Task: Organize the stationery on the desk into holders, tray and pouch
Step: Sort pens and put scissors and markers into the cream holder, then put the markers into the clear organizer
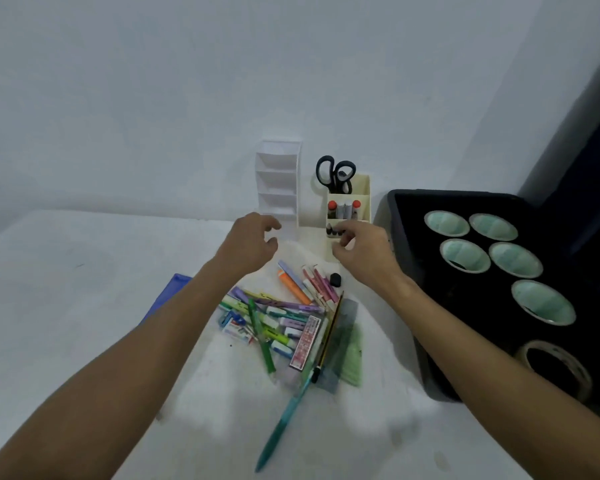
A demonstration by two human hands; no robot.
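- Left hand (248, 245) hovers above the white desk (84, 289), fingers loosely curled and apart, gripping nothing
- Right hand (362, 252) reaches at the front lowest compartment of the cream plastic stepped holder (347, 216); thumb and fingertips pinch together there, though whether they grip anything I cannot tell
- That holder carries black-handled scissors (336, 173) at the back and red-capped sticks (343, 208) in the middle tier
- A white tiered plastic organiser (278, 180) stands just beside it (its shelves look bare)
- A loose heap of pastel pens and highlighters (284, 317) lies between the forearms
- A black tray (406, 237) with rolls of tape (465, 255) sits at right
- A blue flat pouch (168, 294) peeks out beside the left forearm
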